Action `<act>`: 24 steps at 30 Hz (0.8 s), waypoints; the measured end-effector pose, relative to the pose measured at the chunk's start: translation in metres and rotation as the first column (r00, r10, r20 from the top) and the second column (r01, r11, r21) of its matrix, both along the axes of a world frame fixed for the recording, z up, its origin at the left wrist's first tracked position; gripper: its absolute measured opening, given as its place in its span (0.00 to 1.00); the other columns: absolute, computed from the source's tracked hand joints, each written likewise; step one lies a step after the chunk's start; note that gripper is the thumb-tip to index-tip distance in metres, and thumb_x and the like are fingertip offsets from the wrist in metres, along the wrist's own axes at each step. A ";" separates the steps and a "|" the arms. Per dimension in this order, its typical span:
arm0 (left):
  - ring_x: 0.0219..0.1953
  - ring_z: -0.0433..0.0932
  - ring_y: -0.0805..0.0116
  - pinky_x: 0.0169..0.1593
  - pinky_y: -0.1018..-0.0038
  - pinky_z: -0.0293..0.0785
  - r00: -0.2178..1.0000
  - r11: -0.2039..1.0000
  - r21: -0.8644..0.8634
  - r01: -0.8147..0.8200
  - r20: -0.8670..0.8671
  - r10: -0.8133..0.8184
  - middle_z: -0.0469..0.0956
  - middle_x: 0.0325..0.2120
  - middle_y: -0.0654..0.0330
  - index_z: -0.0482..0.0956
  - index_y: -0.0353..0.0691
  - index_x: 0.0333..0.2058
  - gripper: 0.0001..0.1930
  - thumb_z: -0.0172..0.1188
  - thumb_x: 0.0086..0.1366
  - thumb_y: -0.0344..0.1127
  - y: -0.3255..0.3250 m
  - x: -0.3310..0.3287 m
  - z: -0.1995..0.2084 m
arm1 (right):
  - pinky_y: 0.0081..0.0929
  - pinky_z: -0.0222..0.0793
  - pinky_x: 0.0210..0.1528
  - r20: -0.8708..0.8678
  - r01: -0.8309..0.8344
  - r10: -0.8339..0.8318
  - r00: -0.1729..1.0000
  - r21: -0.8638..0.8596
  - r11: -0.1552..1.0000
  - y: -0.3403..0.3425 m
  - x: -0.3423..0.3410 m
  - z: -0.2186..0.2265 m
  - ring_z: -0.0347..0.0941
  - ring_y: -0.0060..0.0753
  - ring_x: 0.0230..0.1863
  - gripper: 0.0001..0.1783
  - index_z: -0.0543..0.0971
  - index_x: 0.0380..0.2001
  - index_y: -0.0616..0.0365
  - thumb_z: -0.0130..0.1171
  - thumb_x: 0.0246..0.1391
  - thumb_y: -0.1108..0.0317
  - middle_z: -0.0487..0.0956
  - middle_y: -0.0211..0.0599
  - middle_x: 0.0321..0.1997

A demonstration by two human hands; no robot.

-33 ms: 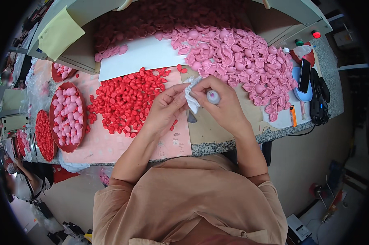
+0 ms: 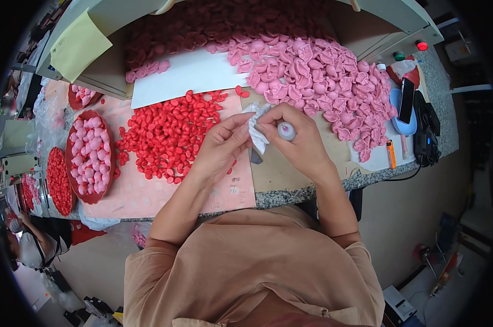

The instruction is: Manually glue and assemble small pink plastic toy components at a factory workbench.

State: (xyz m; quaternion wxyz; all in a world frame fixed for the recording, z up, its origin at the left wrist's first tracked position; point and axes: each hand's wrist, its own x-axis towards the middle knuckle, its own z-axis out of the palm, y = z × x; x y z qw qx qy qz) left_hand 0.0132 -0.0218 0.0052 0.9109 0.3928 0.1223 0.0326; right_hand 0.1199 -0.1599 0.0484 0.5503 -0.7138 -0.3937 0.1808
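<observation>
A crumpled white cloth (image 2: 258, 133) is pinched between the fingers of my two hands above the table's front part. My left hand (image 2: 223, 146) grips it from the left side, thumb and fingertips pressed together. From the right, my right hand (image 2: 301, 146) pinches the same cloth and also clasps a small whitish bottle (image 2: 286, 131), its round end facing up. Whatever the cloth may cover is hidden. Just left of my hands lies a heap of glossy red pieces (image 2: 170, 133). Beyond my right hand spreads a large pile of pink, ruffled shell-like pieces (image 2: 312, 76).
At the left stand a red scalloped basket (image 2: 113, 158) of pink rounded pieces and a basket of red pieces (image 2: 60, 182). An open-fronted cabinet (image 2: 383, 27) spans the back. At right are a phone (image 2: 406, 101), a blue dish (image 2: 403, 128) and an orange lighter (image 2: 391, 155).
The cloth has shifted very slightly to the right between my fingers, and the bottle's end has moved a touch with it. Otherwise both hands keep their place.
</observation>
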 end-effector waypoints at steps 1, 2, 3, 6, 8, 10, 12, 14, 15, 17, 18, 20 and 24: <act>0.45 0.73 0.72 0.50 0.74 0.69 1.000 1.000 -0.003 0.000 0.001 0.000 0.73 0.43 0.59 0.67 0.33 0.52 0.17 0.49 0.66 0.33 0.000 -0.001 -0.002 | 0.20 0.65 0.34 0.001 0.000 0.000 1.000 -0.003 1.000 -0.003 0.000 -0.001 0.71 0.25 0.32 0.07 0.74 0.30 0.62 0.60 0.47 0.74 0.75 0.34 0.30; 0.45 0.73 0.72 0.49 0.74 0.70 1.000 1.000 -0.012 0.012 -0.021 -0.012 0.73 0.44 0.58 0.67 0.33 0.51 0.17 0.49 0.66 0.34 0.001 -0.001 -0.004 | 0.20 0.65 0.34 0.047 -0.001 0.002 0.999 -0.014 1.000 -0.007 0.000 -0.003 0.71 0.25 0.32 0.06 0.74 0.30 0.62 0.60 0.48 0.75 0.75 0.33 0.29; 0.44 0.73 0.72 0.49 0.74 0.70 0.999 1.000 -0.019 0.024 -0.043 -0.025 0.73 0.44 0.57 0.67 0.33 0.51 0.17 0.49 0.66 0.34 0.001 0.000 -0.004 | 0.20 0.65 0.35 0.091 -0.002 0.004 0.996 -0.024 1.000 -0.011 0.001 -0.005 0.71 0.24 0.32 0.05 0.74 0.30 0.62 0.59 0.48 0.75 0.75 0.33 0.29; 0.45 0.73 0.71 0.49 0.74 0.70 0.996 0.985 -0.169 -0.025 0.084 0.040 0.73 0.45 0.54 0.67 0.34 0.52 0.17 0.49 0.66 0.34 0.012 0.003 0.008 | 0.20 0.65 0.35 0.247 0.022 0.038 0.968 -0.233 0.972 -0.027 0.010 -0.019 0.71 0.22 0.32 0.04 0.74 0.29 0.62 0.59 0.49 0.76 0.75 0.33 0.29; 0.45 0.73 0.68 0.51 0.72 0.70 0.996 0.971 -0.232 -0.063 0.045 0.076 0.72 0.46 0.52 0.66 0.34 0.52 0.18 0.50 0.65 0.34 0.013 0.003 0.007 | 0.20 0.65 0.36 0.281 0.069 0.002 0.960 -0.244 0.967 -0.034 0.016 -0.018 0.70 0.21 0.33 0.03 0.74 0.29 0.62 0.58 0.49 0.76 0.75 0.32 0.30; 0.47 0.73 0.67 0.54 0.68 0.69 1.000 0.945 -0.327 -0.008 0.026 0.017 0.72 0.46 0.52 0.65 0.36 0.53 0.19 0.50 0.65 0.34 0.013 0.005 0.009 | 0.19 0.65 0.36 0.317 0.112 -0.028 0.948 -0.252 0.961 -0.038 0.019 -0.015 0.70 0.19 0.33 0.03 0.74 0.29 0.62 0.57 0.49 0.77 0.76 0.32 0.30; 0.48 0.72 0.67 0.55 0.66 0.69 1.000 0.922 -0.387 -0.012 0.015 0.019 0.72 0.45 0.54 0.64 0.36 0.54 0.19 0.50 0.65 0.34 0.014 0.003 0.000 | 0.18 0.65 0.37 -0.026 0.187 -0.194 0.981 -0.166 0.968 -0.040 0.019 -0.013 0.70 0.18 0.34 0.03 0.74 0.29 0.63 0.57 0.49 0.77 0.76 0.30 0.31; 0.49 0.72 0.67 0.56 0.64 0.68 1.000 0.896 -0.444 -0.012 0.006 0.017 0.72 0.45 0.55 0.63 0.37 0.54 0.19 0.50 0.65 0.34 0.015 0.002 -0.003 | 0.17 0.65 0.37 -0.028 0.196 -0.199 0.980 -0.089 0.977 -0.038 0.016 -0.021 0.69 0.17 0.34 0.03 0.74 0.30 0.64 0.57 0.49 0.78 0.75 0.28 0.30; 0.49 0.71 0.67 0.56 0.63 0.68 0.999 0.875 -0.484 0.010 0.035 0.007 0.73 0.44 0.57 0.63 0.37 0.55 0.20 0.50 0.65 0.34 0.014 0.004 -0.001 | 0.16 0.65 0.36 -0.029 0.207 -0.207 0.978 -0.016 0.978 -0.037 0.016 -0.025 0.69 0.16 0.33 0.04 0.74 0.30 0.65 0.57 0.49 0.78 0.75 0.27 0.29; 0.49 0.71 0.68 0.56 0.62 0.67 0.998 0.853 -0.521 0.034 0.067 0.001 0.73 0.43 0.59 0.62 0.37 0.55 0.21 0.50 0.65 0.34 0.012 0.005 0.002 | 0.16 0.65 0.36 -0.050 0.204 -0.207 0.977 -0.064 0.977 -0.038 0.011 -0.029 0.69 0.17 0.33 0.04 0.75 0.31 0.65 0.57 0.50 0.78 0.75 0.27 0.29; 0.48 0.72 0.68 0.56 0.62 0.67 0.998 0.868 -0.495 0.032 0.062 -0.001 0.73 0.44 0.59 0.61 0.37 0.56 0.21 0.50 0.65 0.34 0.012 0.004 0.003 | 0.16 0.65 0.36 -0.074 0.199 -0.208 0.975 -0.113 0.973 -0.038 0.008 -0.030 0.69 0.17 0.32 0.05 0.75 0.32 0.65 0.57 0.50 0.77 0.75 0.27 0.28; 0.48 0.73 0.68 0.56 0.62 0.67 0.998 0.884 -0.467 0.028 0.058 -0.001 0.73 0.44 0.60 0.61 0.37 0.57 0.22 0.50 0.65 0.34 0.011 0.003 0.004 | 0.15 0.65 0.35 -0.001 0.169 -0.170 0.985 -0.114 0.979 -0.037 0.007 -0.031 0.69 0.17 0.31 0.06 0.75 0.33 0.64 0.57 0.51 0.77 0.74 0.27 0.28; 0.46 0.73 0.69 0.56 0.65 0.67 1.000 0.916 -0.400 0.020 0.028 -0.010 0.73 0.43 0.59 0.59 0.37 0.57 0.23 0.50 0.65 0.34 0.009 0.003 0.005 | 0.15 0.64 0.31 -0.294 0.193 -0.183 0.938 0.005 0.981 -0.028 0.003 -0.027 0.67 0.16 0.28 0.08 0.76 0.37 0.63 0.56 0.53 0.73 0.74 0.27 0.28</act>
